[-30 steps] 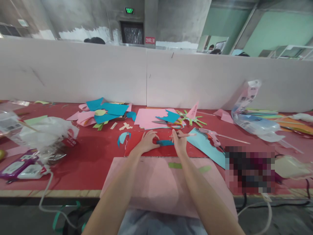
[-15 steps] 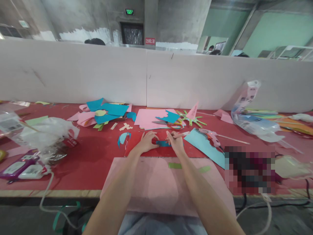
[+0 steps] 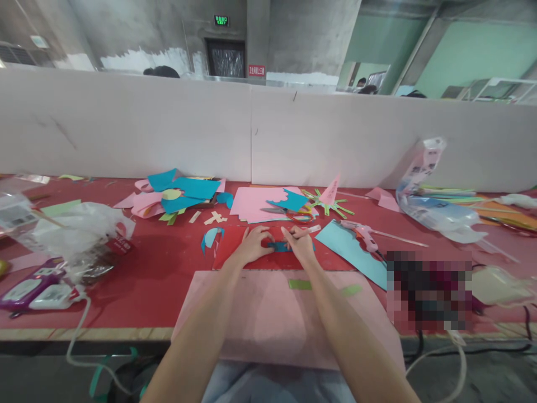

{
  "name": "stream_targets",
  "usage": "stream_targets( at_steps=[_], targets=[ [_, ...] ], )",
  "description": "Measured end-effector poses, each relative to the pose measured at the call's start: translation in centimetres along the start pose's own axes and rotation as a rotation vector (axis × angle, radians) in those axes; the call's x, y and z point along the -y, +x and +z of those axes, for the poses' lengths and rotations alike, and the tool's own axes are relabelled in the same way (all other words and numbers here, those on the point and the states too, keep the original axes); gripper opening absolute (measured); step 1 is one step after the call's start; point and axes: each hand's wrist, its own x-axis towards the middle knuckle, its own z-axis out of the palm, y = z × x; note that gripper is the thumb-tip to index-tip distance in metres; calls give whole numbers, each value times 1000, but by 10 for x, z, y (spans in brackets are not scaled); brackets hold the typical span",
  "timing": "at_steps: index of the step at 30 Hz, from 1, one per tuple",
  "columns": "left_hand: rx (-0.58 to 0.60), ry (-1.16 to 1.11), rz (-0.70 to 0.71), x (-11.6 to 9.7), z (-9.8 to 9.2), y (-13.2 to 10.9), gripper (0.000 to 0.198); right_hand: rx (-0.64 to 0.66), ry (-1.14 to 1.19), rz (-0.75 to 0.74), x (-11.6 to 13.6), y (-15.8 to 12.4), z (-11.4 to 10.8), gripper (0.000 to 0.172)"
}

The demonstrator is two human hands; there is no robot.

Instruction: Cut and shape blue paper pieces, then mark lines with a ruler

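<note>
A small blue paper piece (image 3: 280,247) lies on a red sheet (image 3: 230,246) in front of me. My left hand (image 3: 254,245) has its fingers curved, with thumb and fingertips at the left end of the blue paper. In my right hand (image 3: 298,240) is a slim pale pink pen (image 3: 312,229), gripped as for writing. Its tip points down at the blue paper, and the fingers hide the contact. Part of the blue paper shows beyond the right hand.
Behind the hands lie scissors (image 3: 289,211) and pink sheets (image 3: 247,201). A pink glue gun (image 3: 367,238) rests by light blue paper (image 3: 342,246). Blue and pink cutouts (image 3: 193,190) and a plastic bag (image 3: 84,224) stand left. A pink board (image 3: 260,319) lies nearest me.
My right hand has shifted slightly to the left with the pen, covering a different part of the blue paper. The left hand has barely moved.
</note>
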Motion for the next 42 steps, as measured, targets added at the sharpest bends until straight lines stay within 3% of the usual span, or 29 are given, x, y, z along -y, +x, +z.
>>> stream_targets(
  at_steps=[8, 30, 42],
  targets=[
    [13, 11, 4, 1, 1, -1, 24, 44, 20, -54, 5, -2, 0, 38],
    [32, 9, 0, 2, 2, 1, 24, 49, -163, -34, -1, 0, 1, 35],
    [26, 24, 0, 3, 3, 1, 25, 30, -129, -35, -1, 0, 1, 33]
  ],
)
